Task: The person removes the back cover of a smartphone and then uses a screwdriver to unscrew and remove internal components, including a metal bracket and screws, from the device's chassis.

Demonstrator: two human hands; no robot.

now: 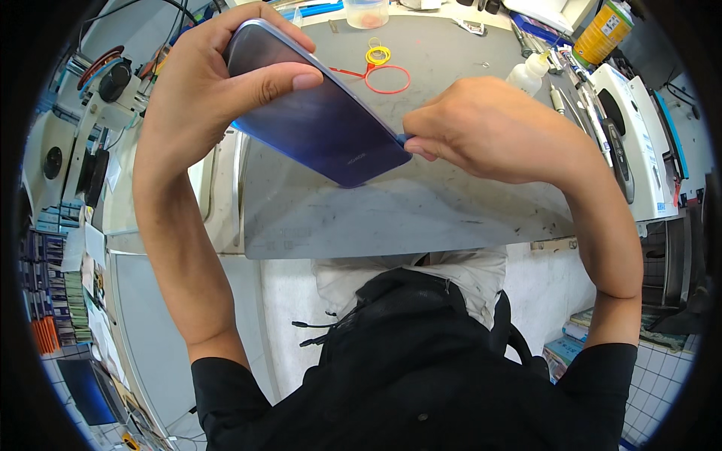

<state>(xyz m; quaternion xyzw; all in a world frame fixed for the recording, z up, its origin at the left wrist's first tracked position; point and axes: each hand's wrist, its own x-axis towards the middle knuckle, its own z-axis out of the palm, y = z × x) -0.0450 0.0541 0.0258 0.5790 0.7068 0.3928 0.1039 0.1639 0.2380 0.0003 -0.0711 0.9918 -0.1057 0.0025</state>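
A smartphone (pixel 316 124) with a glossy blue-purple back is tilted above the grey work mat (pixel 331 222). My left hand (pixel 203 90) is wrapped round its upper left end, the thumb lying across the back and the fingers behind the far edge. At the opposite end, my right hand (pixel 481 128) is closed, with thumb and forefinger pinched at the phone's right corner. A small dark blue tip (pixel 404 138) shows between those fingertips and touches the phone's edge; the rest of it is hidden in the hand. The phone's screen side faces away.
Beyond the phone lie red and yellow rings (pixel 387 79) and a clear plastic cup (pixel 366 13). To the right stand a white dropper bottle (pixel 529 73), a yellow can (pixel 602 34), several pen-like tools and a white device (pixel 639 143). Microscope-like equipment (pixel 98 150) is at left.
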